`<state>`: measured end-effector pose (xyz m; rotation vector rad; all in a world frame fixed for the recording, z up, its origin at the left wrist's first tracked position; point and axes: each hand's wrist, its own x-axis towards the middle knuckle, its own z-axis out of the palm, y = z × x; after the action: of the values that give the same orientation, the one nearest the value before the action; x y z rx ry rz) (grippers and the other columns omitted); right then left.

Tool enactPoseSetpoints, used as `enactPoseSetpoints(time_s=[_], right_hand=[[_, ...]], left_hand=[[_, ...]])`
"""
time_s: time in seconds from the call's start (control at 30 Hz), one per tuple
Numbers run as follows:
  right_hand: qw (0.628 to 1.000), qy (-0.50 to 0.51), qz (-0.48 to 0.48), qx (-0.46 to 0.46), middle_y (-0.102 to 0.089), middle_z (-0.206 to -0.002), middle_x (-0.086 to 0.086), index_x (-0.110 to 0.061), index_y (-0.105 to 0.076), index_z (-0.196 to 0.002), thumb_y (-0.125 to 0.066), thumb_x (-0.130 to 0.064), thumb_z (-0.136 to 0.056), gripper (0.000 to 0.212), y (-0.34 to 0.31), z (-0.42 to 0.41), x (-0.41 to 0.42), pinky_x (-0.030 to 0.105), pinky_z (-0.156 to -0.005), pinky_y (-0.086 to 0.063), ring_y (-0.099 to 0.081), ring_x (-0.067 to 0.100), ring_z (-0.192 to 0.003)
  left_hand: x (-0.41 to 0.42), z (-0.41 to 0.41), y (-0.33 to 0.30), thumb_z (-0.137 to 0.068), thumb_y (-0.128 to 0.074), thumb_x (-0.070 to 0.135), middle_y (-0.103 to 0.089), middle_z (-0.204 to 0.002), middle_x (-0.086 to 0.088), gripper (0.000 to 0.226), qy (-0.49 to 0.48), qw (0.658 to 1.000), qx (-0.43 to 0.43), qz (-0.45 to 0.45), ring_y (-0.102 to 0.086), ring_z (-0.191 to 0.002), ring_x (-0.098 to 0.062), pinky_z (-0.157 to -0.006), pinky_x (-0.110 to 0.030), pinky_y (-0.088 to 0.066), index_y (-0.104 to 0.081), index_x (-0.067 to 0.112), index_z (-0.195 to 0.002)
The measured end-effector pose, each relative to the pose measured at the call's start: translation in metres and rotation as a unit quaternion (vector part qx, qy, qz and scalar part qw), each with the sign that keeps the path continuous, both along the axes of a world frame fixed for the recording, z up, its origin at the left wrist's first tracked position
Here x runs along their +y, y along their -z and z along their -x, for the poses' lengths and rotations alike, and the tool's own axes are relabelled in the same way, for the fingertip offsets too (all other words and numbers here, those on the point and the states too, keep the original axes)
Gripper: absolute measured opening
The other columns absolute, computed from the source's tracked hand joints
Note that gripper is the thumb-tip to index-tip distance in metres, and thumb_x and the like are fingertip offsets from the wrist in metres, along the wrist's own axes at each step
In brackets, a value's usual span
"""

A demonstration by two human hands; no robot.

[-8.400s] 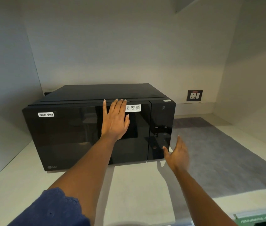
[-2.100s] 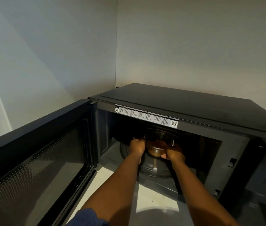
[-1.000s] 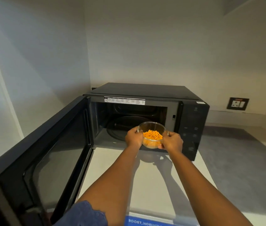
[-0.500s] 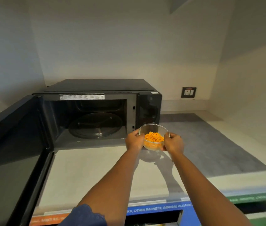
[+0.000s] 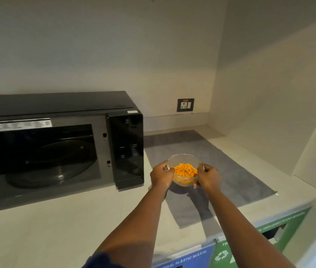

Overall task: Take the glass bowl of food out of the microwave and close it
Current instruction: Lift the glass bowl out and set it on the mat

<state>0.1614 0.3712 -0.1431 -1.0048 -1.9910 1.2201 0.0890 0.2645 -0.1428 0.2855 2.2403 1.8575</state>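
A clear glass bowl [image 5: 180, 159] of orange food is held just above the grey mat [image 5: 236, 176], to the right of the black microwave [image 5: 56, 105]. My left hand [image 5: 161, 176] grips its left side and my right hand [image 5: 208, 176] grips its right side. The microwave cavity stands open, showing the bare glass turntable [image 5: 52, 167]. Its door is out of frame to the left.
The microwave's control panel [image 5: 127, 149] is close to the left of the bowl. A wall socket [image 5: 185, 105] sits on the back wall. A side wall bounds the counter [image 5: 56, 225] on the right. Blue and green waste-bin labels [image 5: 188, 258] run below the counter's front edge.
Both hands have carried the bowl out of the microwave and further right, lowering it over the grey mat. The view has turned right, so the open door has left the frame.
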Motion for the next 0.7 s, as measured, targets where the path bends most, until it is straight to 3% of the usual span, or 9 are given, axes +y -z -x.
enactPoseSetpoints(time_s=[0.13,0.3,0.43,0.53,0.67,0.7], right_hand=[[1.000,0.004,-0.008,-0.006,-0.069,-0.074,0.022,-0.014,-0.061,-0.069,-0.046,-0.022,-0.089,0.026,0.012,0.005,0.028,0.038,-0.068,-0.054,-0.066,0.036,-0.071],[1.000,0.011,-0.009,-0.028,-0.071,-0.091,0.024,-0.007,-0.067,-0.102,-0.046,-0.021,-0.090,0.028,0.026,0.017,0.059,0.047,-0.077,-0.056,-0.067,0.040,-0.080],[0.999,0.015,-0.027,-0.038,-0.071,-0.092,0.023,-0.008,-0.067,-0.104,-0.048,-0.016,-0.088,0.026,0.033,0.024,0.076,0.045,-0.077,-0.055,-0.066,0.039,-0.084],[0.999,0.017,-0.025,-0.034,-0.069,-0.080,0.021,-0.006,-0.068,-0.095,-0.047,-0.012,-0.088,0.023,0.039,0.026,0.084,0.036,-0.066,-0.052,-0.064,0.036,-0.075],[0.999,0.017,-0.019,-0.032,-0.062,-0.073,0.013,-0.007,-0.068,-0.094,-0.044,-0.011,-0.090,0.024,0.043,0.031,0.092,0.017,-0.037,-0.039,-0.055,0.021,-0.056],[0.999,0.016,-0.020,-0.033,-0.063,-0.073,0.013,-0.007,-0.068,-0.095,-0.044,-0.011,-0.089,0.024,0.044,0.032,0.093,0.017,-0.038,-0.039,-0.055,0.019,-0.055]], left_hand=[[0.031,0.008,0.010,-0.081,-0.062,0.011,-0.070,-0.114,-0.011,0.037,0.017,1.000,-0.020,0.007,-0.063,-0.106,-0.029,-0.094,-0.039,-0.053,-0.065,0.013,-0.118],[0.060,0.021,0.027,-0.079,-0.066,0.012,-0.072,-0.111,-0.012,0.036,0.032,0.999,-0.037,0.012,-0.065,-0.103,-0.030,-0.092,-0.045,-0.053,-0.067,0.013,-0.114],[0.080,0.033,0.041,-0.077,-0.068,0.013,-0.072,-0.111,-0.013,0.039,0.036,0.998,-0.056,0.021,-0.066,-0.103,-0.031,-0.091,-0.046,-0.054,-0.066,0.014,-0.116],[0.090,0.040,0.048,-0.077,-0.069,0.015,-0.072,-0.112,-0.012,0.040,0.040,0.997,-0.062,0.030,-0.066,-0.103,-0.031,-0.092,-0.047,-0.054,-0.065,0.016,-0.117],[0.099,0.047,0.055,-0.076,-0.070,0.018,-0.072,-0.109,-0.012,0.040,0.042,0.996,-0.058,0.045,-0.066,-0.102,-0.032,-0.090,-0.048,-0.054,-0.066,0.016,-0.116],[0.100,0.048,0.056,-0.076,-0.070,0.018,-0.073,-0.108,-0.012,0.040,0.042,0.996,-0.056,0.048,-0.066,-0.101,-0.033,-0.089,-0.049,-0.055,-0.066,0.017,-0.115]])
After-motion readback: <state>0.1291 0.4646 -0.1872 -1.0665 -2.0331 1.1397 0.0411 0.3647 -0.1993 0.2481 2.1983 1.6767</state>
